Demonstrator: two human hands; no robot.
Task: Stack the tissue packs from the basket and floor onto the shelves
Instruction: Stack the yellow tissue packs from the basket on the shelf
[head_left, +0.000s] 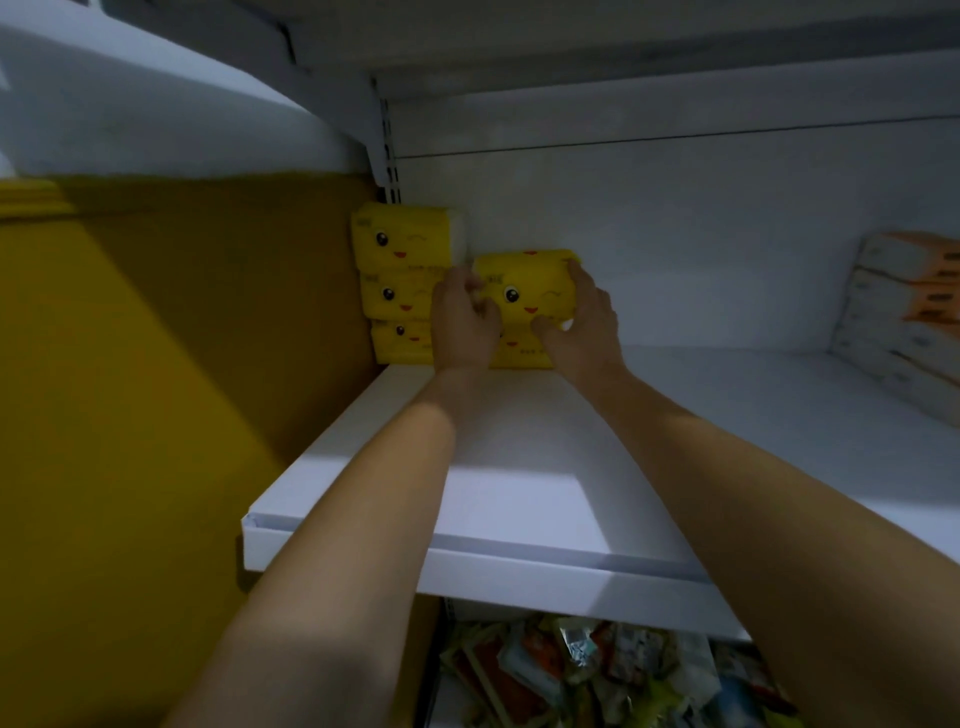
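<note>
A yellow tissue pack (524, 283) with a cartoon face sits at the back of the white shelf (519, 467), on top of another yellow pack (519, 353). My left hand (465, 322) grips its left end and my right hand (584, 317) grips its right end, thumb under the front. To the left, against the shelf's corner, stands a stack of three yellow packs (402, 280).
A pile of white and orange tissue packs (904, 312) leans at the shelf's right. A yellow side panel (156, 389) closes the left. Below the shelf's front edge lie several mixed snack packets (597, 670). Another shelf hangs overhead.
</note>
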